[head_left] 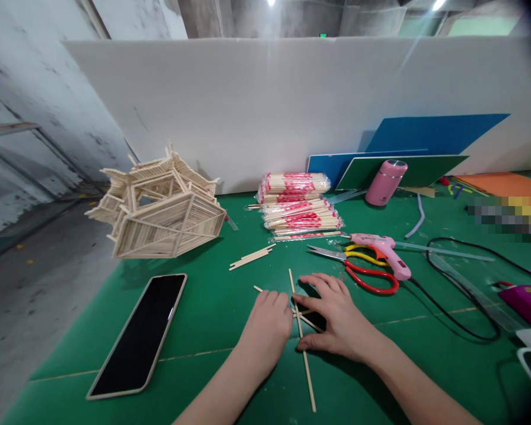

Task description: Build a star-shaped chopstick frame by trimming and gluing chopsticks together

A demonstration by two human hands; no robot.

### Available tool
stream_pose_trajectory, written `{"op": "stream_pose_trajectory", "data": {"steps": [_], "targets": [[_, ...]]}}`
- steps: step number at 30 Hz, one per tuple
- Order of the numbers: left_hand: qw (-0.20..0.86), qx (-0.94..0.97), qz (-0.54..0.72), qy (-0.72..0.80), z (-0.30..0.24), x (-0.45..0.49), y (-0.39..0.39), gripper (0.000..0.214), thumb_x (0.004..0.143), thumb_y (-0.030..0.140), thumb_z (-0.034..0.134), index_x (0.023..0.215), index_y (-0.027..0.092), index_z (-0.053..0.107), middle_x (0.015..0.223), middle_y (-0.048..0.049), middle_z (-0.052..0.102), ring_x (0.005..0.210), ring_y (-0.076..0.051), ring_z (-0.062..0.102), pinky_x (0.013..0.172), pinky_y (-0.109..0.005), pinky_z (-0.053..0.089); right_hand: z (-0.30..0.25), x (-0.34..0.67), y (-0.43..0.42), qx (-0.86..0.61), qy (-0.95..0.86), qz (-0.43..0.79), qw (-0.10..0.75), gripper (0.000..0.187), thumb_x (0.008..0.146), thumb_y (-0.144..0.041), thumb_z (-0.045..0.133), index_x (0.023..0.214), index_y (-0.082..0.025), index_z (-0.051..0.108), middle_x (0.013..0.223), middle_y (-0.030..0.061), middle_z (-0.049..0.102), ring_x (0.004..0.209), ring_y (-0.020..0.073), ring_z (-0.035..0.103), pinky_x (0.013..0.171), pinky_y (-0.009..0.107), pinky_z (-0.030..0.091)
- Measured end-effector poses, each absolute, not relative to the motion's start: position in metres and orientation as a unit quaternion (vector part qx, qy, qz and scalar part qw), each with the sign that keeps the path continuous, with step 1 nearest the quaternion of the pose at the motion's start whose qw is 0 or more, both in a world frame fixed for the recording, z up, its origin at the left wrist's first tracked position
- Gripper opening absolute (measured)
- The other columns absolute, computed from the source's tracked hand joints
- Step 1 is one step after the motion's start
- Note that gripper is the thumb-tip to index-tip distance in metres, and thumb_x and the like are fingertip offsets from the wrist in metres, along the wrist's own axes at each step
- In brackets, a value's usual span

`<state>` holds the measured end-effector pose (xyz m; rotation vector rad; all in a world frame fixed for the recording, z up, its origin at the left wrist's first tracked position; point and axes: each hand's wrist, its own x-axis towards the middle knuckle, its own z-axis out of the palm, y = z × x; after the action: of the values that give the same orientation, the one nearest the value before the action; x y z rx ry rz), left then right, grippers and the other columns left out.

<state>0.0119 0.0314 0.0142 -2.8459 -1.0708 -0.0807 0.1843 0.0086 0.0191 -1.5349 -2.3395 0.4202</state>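
Observation:
Several thin wooden chopsticks cross on the green tabletop in front of me. The longest chopstick (308,378) runs nearly straight away from me. My left hand (269,321) is closed at the crossing, over a chopstick (257,288) whose end sticks out at the upper left. My right hand (336,321) arches over the right side, its thumb and forefinger tips touching the long chopstick at two spots. Under its palm, more crossing sticks (310,323) partly show. The joint itself is mostly hidden by my left fingers. Short stick pieces (252,257) lie just beyond.
A chopstick-built model house (168,218) stands back left, behind a phone (139,336). Wrapped chopstick packs (301,215) lie at the back. To the right are red-handled scissors (371,277), a pink glue gun (392,257), its black cord (442,316) and a pink bottle (386,183).

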Motion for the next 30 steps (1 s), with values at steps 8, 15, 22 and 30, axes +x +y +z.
{"op": "stream_pose_trajectory", "data": {"steps": [8, 15, 22, 30], "targets": [[0.044, -0.929, -0.023, -0.367, 0.0203, 0.0132, 0.0272, 0.009, 0.077, 0.010, 0.049, 0.075, 0.011, 0.057, 0.075, -0.0074, 0.055, 0.074, -0.021, 0.051, 0.067, -0.037, 0.042, 0.0203, 0.1847, 0.0083, -0.536, -0.818, 0.154, 0.144, 0.071, 0.054, -0.071, 0.053, 0.114, -0.032, 0.053, 0.128, 0.0062, 0.040, 0.118, 0.0301, 0.028, 0.094, 0.048, 0.019], [0.040, -0.930, -0.020, -0.366, 0.0190, 0.0120, 0.0282, 0.011, 0.079, 0.011, 0.047, 0.078, 0.010, 0.058, 0.077, -0.0078, 0.055, 0.075, -0.021, 0.051, 0.069, -0.037, 0.041, 0.0204, 0.1841, 0.0083, -0.535, -0.819, 0.147, 0.145, 0.073, 0.053, -0.071, 0.054, 0.114, -0.031, 0.053, 0.128, 0.0061, 0.041, 0.117, 0.0296, 0.029, 0.095, 0.047, 0.020], [0.030, -0.932, -0.023, -0.360, 0.0203, 0.0117, 0.0292, 0.012, 0.079, 0.010, 0.046, 0.078, 0.010, 0.057, 0.076, -0.0076, 0.055, 0.075, -0.020, 0.051, 0.068, -0.036, 0.041, 0.0206, 0.1831, 0.0080, -0.540, -0.820, 0.142, 0.127, 0.071, 0.055, -0.070, 0.054, 0.114, -0.030, 0.054, 0.127, 0.0071, 0.041, 0.117, 0.0300, 0.029, 0.095, 0.047, 0.022], [0.028, -0.934, -0.025, -0.355, 0.0200, 0.0102, 0.0295, 0.011, 0.079, 0.010, 0.046, 0.077, 0.010, 0.057, 0.077, -0.0080, 0.055, 0.075, -0.021, 0.050, 0.068, -0.036, 0.041, 0.0191, 0.1830, 0.0074, -0.540, -0.820, 0.136, 0.131, 0.071, 0.055, -0.070, 0.054, 0.114, -0.030, 0.054, 0.127, 0.0069, 0.042, 0.117, 0.0300, 0.029, 0.094, 0.047, 0.023]]}}
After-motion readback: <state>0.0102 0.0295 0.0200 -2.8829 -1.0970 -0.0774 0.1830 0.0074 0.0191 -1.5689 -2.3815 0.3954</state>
